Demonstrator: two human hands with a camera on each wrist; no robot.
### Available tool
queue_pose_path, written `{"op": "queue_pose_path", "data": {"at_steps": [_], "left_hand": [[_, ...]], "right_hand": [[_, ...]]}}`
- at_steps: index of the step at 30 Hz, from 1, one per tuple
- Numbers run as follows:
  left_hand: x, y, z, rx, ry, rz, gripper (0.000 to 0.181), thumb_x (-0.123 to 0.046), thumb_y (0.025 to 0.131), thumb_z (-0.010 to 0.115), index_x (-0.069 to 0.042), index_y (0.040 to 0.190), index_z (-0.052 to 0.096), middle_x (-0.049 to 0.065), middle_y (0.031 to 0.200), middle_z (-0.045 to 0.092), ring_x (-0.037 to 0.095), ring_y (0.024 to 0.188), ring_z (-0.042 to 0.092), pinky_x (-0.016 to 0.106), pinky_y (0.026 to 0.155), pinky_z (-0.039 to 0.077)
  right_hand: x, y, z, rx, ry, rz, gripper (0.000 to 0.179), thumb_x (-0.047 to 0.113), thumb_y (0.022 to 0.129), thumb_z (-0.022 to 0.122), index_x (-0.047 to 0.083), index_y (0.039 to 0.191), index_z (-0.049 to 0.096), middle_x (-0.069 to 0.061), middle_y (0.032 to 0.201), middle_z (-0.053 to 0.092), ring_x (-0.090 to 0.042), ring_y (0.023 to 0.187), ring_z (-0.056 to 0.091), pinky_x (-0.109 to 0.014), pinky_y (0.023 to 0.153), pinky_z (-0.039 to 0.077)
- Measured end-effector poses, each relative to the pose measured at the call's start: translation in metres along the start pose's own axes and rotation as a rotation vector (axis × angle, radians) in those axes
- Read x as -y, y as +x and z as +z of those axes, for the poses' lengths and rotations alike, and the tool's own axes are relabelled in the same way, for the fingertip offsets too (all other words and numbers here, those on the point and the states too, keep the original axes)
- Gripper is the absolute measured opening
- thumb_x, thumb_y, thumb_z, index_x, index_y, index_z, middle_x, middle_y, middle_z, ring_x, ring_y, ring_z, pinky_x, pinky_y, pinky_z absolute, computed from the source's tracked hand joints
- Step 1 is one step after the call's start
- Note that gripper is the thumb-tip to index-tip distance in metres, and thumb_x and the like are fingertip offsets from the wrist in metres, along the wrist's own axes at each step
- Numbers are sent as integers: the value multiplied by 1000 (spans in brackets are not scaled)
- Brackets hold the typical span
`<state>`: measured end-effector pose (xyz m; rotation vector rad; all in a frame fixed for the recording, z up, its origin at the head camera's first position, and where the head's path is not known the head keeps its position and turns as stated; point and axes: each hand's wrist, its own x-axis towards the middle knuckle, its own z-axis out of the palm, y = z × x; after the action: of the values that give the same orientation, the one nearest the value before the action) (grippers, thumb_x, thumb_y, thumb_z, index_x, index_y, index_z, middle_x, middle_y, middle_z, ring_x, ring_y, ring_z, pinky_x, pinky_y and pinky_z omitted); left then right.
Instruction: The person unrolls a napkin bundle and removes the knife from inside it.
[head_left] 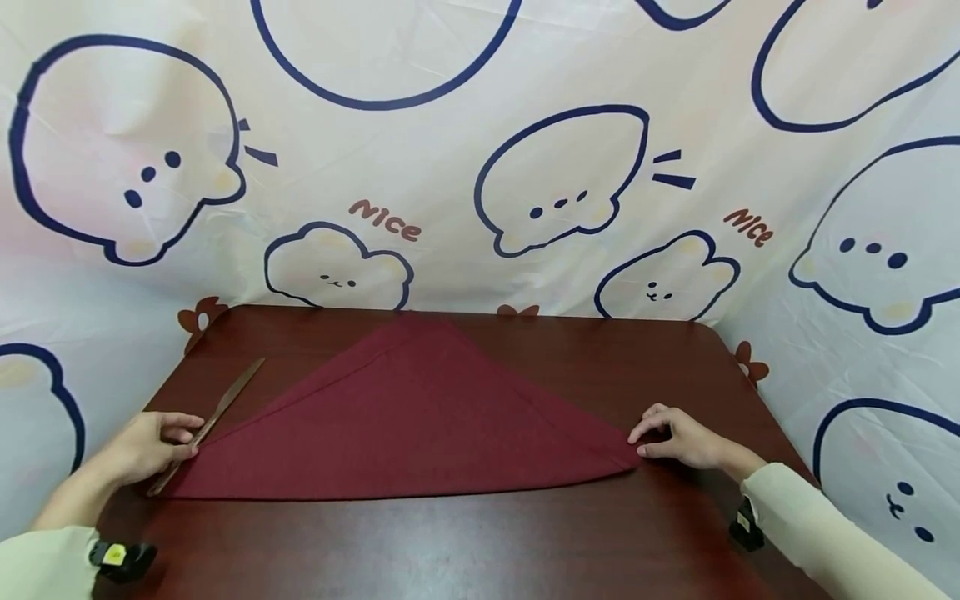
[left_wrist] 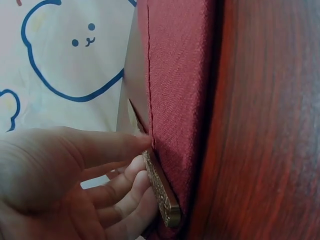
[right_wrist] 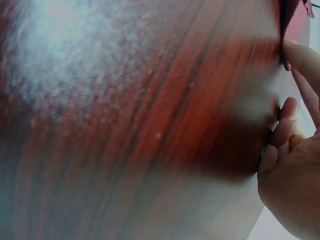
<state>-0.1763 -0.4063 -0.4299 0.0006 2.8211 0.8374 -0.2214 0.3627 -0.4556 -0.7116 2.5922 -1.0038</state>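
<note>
A dark red cloth napkin, folded into a triangle, lies with its long edge towards me and its point at the far table edge. At its left corner my left hand holds a knife with a carved bronze-coloured handle. In the left wrist view, the thumb is at the upper end of that handle, against the cloth, and the fingers lie along its other side. My right hand pinches the right corner of the napkin between thumb and fingers. Only a small piece of red cloth shows in the right wrist view.
Beneath everything is a glossy dark brown wooden table with rounded far corners. A white curtain with blue cartoon outlines hangs behind it and along both sides.
</note>
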Motion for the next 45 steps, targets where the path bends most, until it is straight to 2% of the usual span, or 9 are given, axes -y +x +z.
{"op": "queue_pose_path", "data": {"at_steps": [5, 12, 22, 27, 32, 40, 45], "left_hand": [[-1, -2, 2, -27, 7, 28, 35, 6, 89, 65, 21, 119, 55, 8, 85, 65, 5, 69, 49, 24, 59, 43], [-7, 2, 1, -37, 6, 38, 34, 7, 87, 65, 17, 118, 55, 6, 82, 64, 10, 71, 51, 25, 59, 44], [-6, 3, 0, -62, 41, 50, 35, 4, 85, 69, 15, 116, 57, 3, 79, 63, 7, 68, 50, 23, 61, 40], [-4, -1, 2, -41, 40, 19, 35, 1, 87, 70, 17, 116, 57, 2, 79, 61, 8, 68, 50, 23, 61, 40], [-1, -6, 4, -30, 74, 21, 33, -1, 88, 71, 15, 114, 58, 1, 79, 62, 9, 69, 51, 22, 63, 39], [-1, -2, 7, -23, 72, 34, 32, -1, 86, 71, 13, 113, 58, 0, 76, 65, 7, 66, 53, 23, 63, 40], [-3, -1, 8, -5, 85, 22, 33, 0, 86, 71, 12, 113, 56, 0, 76, 65, 13, 69, 54, 28, 65, 41]], "right_hand": [[0, -1, 1, 2, 4, 4, 11, 21, 90, 76, 17, 100, 78, -4, 103, 58, -1, 97, 46, -24, 82, 40], [-3, -4, 2, -18, -8, -12, 10, 21, 90, 77, 17, 99, 78, -2, 103, 58, 1, 97, 46, -23, 81, 40], [-1, -4, 0, -18, -3, -14, 10, 21, 90, 76, 17, 100, 78, -3, 103, 58, -1, 97, 46, -24, 82, 40], [0, -2, 2, -10, 0, -12, 11, 22, 90, 76, 17, 100, 78, -3, 103, 59, -1, 97, 47, -25, 83, 40], [2, 0, 5, -9, 5, -27, 11, 22, 90, 76, 16, 99, 78, -3, 103, 59, -3, 97, 47, -24, 82, 40], [1, -2, 3, -12, 1, -6, 11, 22, 90, 77, 17, 99, 79, -2, 103, 59, -2, 95, 47, -24, 81, 40], [-3, -2, 1, -7, 9, 9, 12, 24, 90, 77, 18, 100, 78, -3, 105, 57, -2, 97, 47, -24, 83, 40]]}}
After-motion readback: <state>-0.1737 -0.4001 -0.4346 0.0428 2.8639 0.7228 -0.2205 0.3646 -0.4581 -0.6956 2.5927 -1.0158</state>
